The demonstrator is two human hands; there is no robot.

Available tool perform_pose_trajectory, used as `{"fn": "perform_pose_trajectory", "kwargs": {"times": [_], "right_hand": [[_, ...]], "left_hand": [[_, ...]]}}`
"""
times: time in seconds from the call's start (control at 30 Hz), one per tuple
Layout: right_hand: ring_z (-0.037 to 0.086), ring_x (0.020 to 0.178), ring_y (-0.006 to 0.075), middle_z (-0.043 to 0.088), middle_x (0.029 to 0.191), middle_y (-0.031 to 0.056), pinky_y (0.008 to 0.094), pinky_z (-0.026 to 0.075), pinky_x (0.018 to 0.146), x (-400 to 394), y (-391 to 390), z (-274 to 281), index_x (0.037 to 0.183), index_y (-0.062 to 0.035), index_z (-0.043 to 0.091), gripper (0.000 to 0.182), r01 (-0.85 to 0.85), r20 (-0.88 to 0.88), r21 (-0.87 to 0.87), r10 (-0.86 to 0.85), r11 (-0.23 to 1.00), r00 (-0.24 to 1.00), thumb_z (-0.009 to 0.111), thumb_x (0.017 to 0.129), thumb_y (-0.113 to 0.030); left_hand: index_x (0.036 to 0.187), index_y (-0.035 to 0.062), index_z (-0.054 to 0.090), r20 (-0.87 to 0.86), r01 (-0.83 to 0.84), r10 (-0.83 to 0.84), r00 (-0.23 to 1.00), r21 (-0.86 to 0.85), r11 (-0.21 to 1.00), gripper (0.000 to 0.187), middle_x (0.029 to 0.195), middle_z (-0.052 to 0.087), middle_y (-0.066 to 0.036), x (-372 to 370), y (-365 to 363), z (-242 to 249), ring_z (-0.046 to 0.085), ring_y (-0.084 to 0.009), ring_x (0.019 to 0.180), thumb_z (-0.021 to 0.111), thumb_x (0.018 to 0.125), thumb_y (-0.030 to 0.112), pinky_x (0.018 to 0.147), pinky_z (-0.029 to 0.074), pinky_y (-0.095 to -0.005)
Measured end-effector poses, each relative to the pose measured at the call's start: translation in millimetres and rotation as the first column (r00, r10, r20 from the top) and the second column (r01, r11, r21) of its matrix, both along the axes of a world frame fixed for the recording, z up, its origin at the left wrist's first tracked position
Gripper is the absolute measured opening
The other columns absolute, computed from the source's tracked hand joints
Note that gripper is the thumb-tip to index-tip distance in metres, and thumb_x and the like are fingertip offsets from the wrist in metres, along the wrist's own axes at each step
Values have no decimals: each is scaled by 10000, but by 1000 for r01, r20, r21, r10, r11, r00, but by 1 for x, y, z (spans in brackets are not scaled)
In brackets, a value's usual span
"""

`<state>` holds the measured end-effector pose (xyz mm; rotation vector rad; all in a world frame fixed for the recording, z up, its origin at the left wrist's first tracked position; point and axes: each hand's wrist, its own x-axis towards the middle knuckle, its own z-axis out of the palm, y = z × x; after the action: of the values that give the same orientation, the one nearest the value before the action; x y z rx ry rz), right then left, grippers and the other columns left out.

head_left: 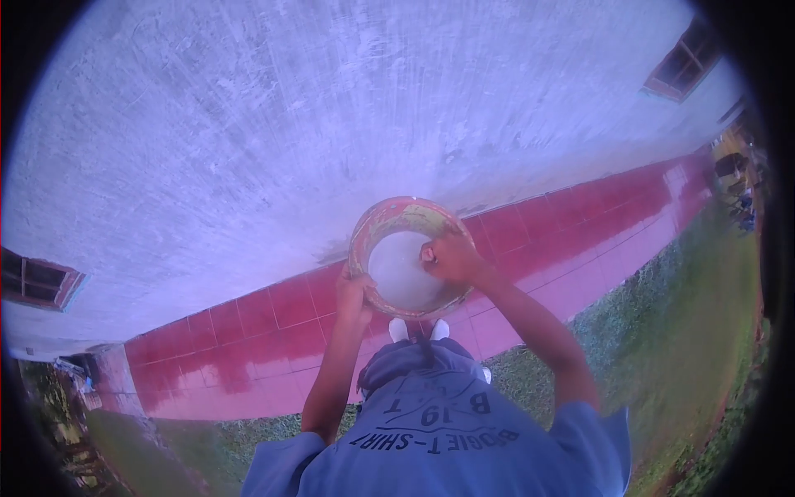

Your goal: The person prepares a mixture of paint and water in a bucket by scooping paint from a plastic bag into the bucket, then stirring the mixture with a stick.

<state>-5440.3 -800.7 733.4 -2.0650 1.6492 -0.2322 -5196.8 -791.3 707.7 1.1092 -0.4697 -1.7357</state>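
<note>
A round basin (361,242) with a worn reddish and yellowish rim is held up in front of my body, above the tiled walkway. Whitish liquid (403,269) covers its bottom. My left hand (355,294) grips the basin's near left rim, with the fingers partly hidden behind it. Over the right side of the liquid, inside the basin, my right hand (450,258) is closed in a fist-like hold. Something small and reddish shows at its fingertips, too small to name.
A pale, streaky wall (248,141) rises ahead, with windows (681,62) at either side. Red tiles (273,311) run along its foot, bordered by grass (613,331). My white shoes (399,330) stand below the basin.
</note>
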Motion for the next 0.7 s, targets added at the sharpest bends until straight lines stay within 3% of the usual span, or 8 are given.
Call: {"fn": "perform_pose_trajectory", "kwargs": {"times": [0.1,0.17,0.23,0.3,0.5,0.53,0.6,0.7], "right_hand": [[690,946,376,713,928,203,469,524,890,18,0,1,893,-106,743,222,108,89,203,-128,973,988,645,790,-276],[689,959,374,713,956,217,458,527,888,27,-3,-10,917,-85,746,266,126,84,249,-151,960,985,662,775,-293],[689,973,373,712,985,231,446,529,886,35,-12,-33,940,-63,749,314,146,82,292,-176,945,981,680,759,-310],[689,977,372,711,1000,246,431,531,875,46,-24,-54,1018,-25,740,423,170,325,366,-297,915,898,719,727,-330],[692,957,361,715,991,227,435,522,851,2,-7,-58,1061,-5,717,462,357,423,394,-512,847,748,738,723,-320],[692,957,361,715,991,227,435,522,851,-6,-7,-62,1061,-5,717,462,363,426,394,-518,845,742,738,723,-320],[700,930,289,736,963,136,397,524,833,-21,-5,-75,1021,-65,749,336,411,508,158,-431,898,746,740,757,-272],[696,921,299,730,953,132,405,517,846,-53,5,-90,995,-105,757,241,454,464,11,-407,891,787,720,799,-242]], "left_hand": [[1240,-7,541,43,51,-52,998,24,998,567,1003,629,-101,6,-18,-24,648,-214,870,522,682,-100,723,544,-331],[1230,-4,544,63,94,-97,993,42,995,555,976,628,-99,2,-25,-28,646,-206,844,522,684,-103,696,542,-327],[1251,13,558,85,88,-97,992,107,990,575,786,551,-33,-1,-34,-30,560,-141,604,524,695,-131,492,443,-272],[1261,21,552,81,122,-133,988,126,985,585,796,556,-35,1,-46,-43,563,-141,604,523,697,-132,491,447,-272],[1287,38,540,35,184,-190,981,130,974,608,858,570,-43,-54,-26,-45,566,-144,605,518,705,-138,492,453,-269],[1296,38,535,27,199,-204,979,133,971,615,876,572,-45,-59,-25,-51,567,-146,612,516,707,-139,496,454,-268],[1294,40,536,27,249,-253,967,100,963,615,884,573,-46,-68,-24,-64,569,-145,626,516,706,-141,507,458,-268],[1289,21,527,60,318,-320,945,43,947,612,927,594,-74,-86,-25,-80,607,-173,684,522,697,-137,553,503,-292]]}}
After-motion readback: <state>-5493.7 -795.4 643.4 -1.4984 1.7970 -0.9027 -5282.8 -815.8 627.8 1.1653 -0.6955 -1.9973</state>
